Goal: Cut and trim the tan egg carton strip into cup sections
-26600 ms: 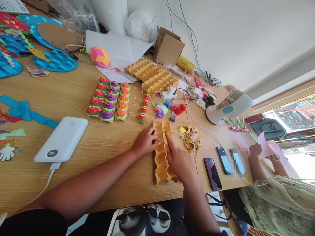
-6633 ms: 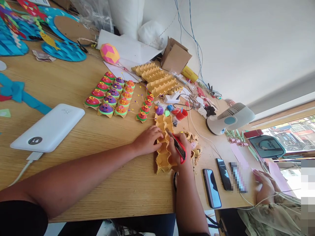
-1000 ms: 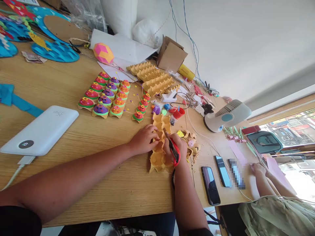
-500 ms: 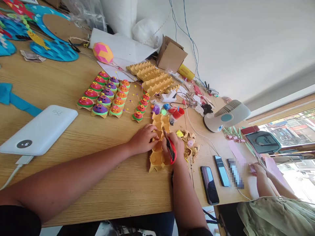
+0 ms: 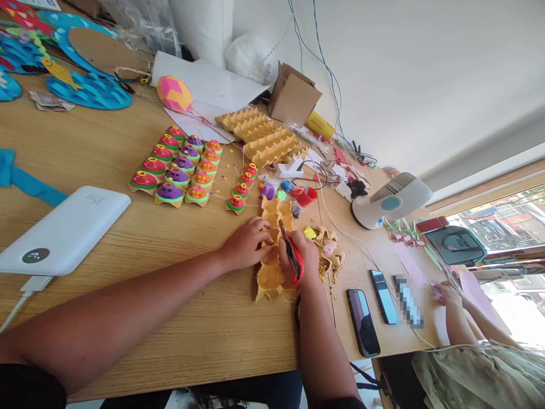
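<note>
A tan egg carton strip (image 5: pixel 269 284) lies on the table in front of me, its cups facing up. My left hand (image 5: pixel 247 243) holds its left side, with curled fingers reaching over the edge. In my right hand (image 5: pixel 307 253) is a red utility knife (image 5: pixel 297 261), its blade pointing away from me over the carton. The blade's contact with the cardboard is hard to make out. Right of my hand lie cut carton scraps (image 5: pixel 332 250) with crumbs around them. Rows of painted egg-carton cups (image 5: pixel 183 165), red, purple and orange with green rims, stand to the left.
More uncut egg trays (image 5: pixel 259 133) lie at the back beside a cardboard box (image 5: pixel 294 94). A small fan (image 5: pixel 389 199) and phones (image 5: pixel 363 322) are to the right. A white power bank (image 5: pixel 68 227) sits at left. Another person's hands (image 5: pixel 451 295) work at far right.
The view has shifted slightly, so most things on the left sit a little further left and lower. Both hands keep nearly the same place on the carton, with the knife still held.
</note>
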Available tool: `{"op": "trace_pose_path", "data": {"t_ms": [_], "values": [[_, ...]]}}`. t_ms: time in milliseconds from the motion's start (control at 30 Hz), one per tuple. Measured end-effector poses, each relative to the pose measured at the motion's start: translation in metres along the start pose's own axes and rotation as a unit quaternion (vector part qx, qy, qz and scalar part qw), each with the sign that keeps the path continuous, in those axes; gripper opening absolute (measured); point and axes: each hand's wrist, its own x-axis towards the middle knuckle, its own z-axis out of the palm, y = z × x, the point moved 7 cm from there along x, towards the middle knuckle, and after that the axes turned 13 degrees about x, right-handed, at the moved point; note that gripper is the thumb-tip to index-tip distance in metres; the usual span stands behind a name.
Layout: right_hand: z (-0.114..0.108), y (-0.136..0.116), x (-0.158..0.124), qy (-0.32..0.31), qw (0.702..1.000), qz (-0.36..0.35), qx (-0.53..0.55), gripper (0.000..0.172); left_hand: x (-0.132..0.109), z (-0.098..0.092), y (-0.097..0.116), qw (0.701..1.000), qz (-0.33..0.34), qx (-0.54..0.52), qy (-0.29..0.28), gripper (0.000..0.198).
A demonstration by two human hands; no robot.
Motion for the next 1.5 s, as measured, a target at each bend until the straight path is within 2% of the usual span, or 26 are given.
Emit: {"op": "trace_pose_path", "data": {"t_ms": [267, 733, 1067, 1233, 1400, 1500], "values": [[-0.0011, -0.0033, -0.0002, -0.005, 1.000, 0.003, -0.002, 0.013, 0.0001, -0.0017, 0.0017, 1.000, -0.005, -0.007, -0.005, 0.007], [-0.0088, -0.0099, -0.0012, 0.019, 0.999, -0.047, 0.006, 0.017, -0.0005, -0.0015, 0.0036, 1.000, -0.013, -0.001, -0.021, 0.006], [-0.0073, -0.0112, -0.0012, 0.007, 0.999, -0.031, 0.003, 0.016, -0.0010, -0.0017, 0.0031, 1.000, -0.018, 0.004, -0.018, 0.005], [-0.0042, -0.0048, -0.0008, -0.002, 1.000, -0.004, 0.005, 0.013, -0.0008, -0.0007, 0.0039, 1.000, 0.001, 0.010, -0.020, 0.007], [-0.0057, -0.0063, -0.0023, 0.012, 1.000, -0.025, 0.007, 0.016, -0.0019, 0.0006, 0.0017, 1.000, -0.001, 0.001, -0.020, 0.008], [-0.0042, -0.0052, -0.0023, 0.012, 1.000, -0.015, 0.003, 0.016, -0.0019, 0.0001, 0.0018, 1.000, -0.003, 0.005, -0.019, 0.008]]}}
